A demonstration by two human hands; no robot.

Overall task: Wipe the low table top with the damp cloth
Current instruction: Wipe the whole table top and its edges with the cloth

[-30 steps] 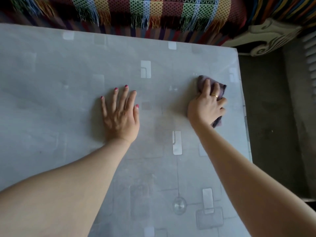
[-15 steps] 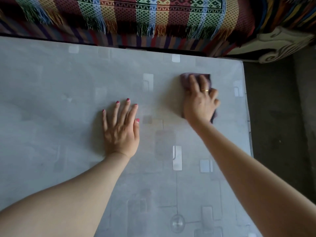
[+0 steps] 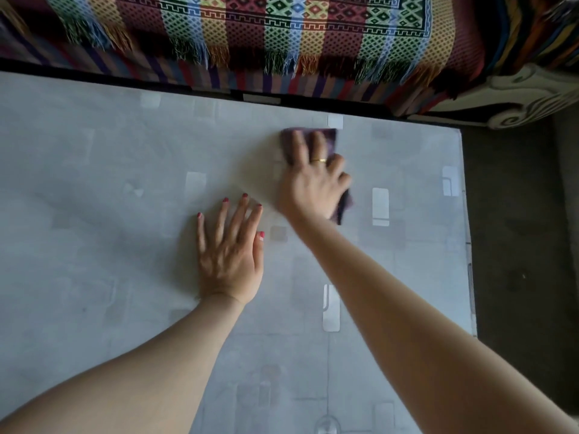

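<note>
1. Head view: right hand [image 3: 315,183] lies flat on the damp cloth [image 3: 329,137], fingers loosely spread and pressing down, not pinching. Some motion blur on it.
2. The cloth is purple, folded small and mostly hidden under the palm; edges show beyond the fingertips and at the right of the hand. It sits on the far right part of the low table top [image 3: 94,183], near the far edge.
3. Left hand [image 3: 230,255] is flat on the table near the centre, fingers spread, bracing, holding nothing.
4. Handling judgement: the cloth looks soft, light and limp, so it will likely bunch if pushed from one edge. Best held with the palm over the middle and fingers pinning the leading edge. The surface looks glossy, so it should slide easily.
5. Versus the earlier frames: cloth and right hand have shifted left, away from the right edge and toward the far edge. The left hand has kept its place and pose.
6. Striped fringed throw [image 3: 282,36] lies beyond the far edge, not touched.
</note>
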